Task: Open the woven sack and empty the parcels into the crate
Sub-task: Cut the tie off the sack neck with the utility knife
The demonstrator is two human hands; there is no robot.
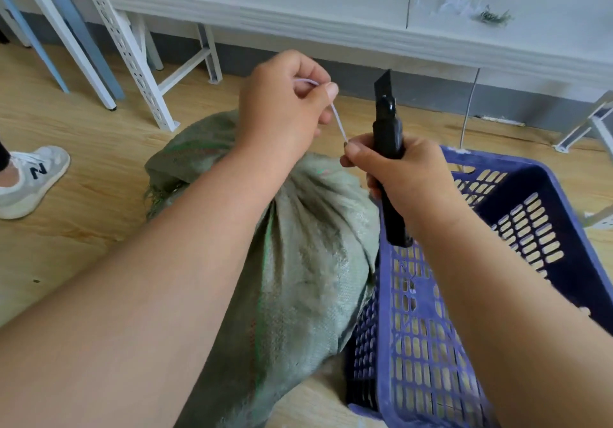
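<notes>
Head view: your left hand (282,106) pinches white string (338,119) at frame centre. Your right hand (404,175) grips black utility knife (388,142), blade up, thumb and forefinger pinching string's other end. Green woven sack (308,248) lies below, touching blue crate (431,328) at lower right.

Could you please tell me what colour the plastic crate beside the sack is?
The crate is blue-purple, seen clearly in the head view.

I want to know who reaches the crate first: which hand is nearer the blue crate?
Right. The right hand, holding the knife, hovers over the blue crate's near rim; the left hand is off to its left, above the woven sack.
</notes>
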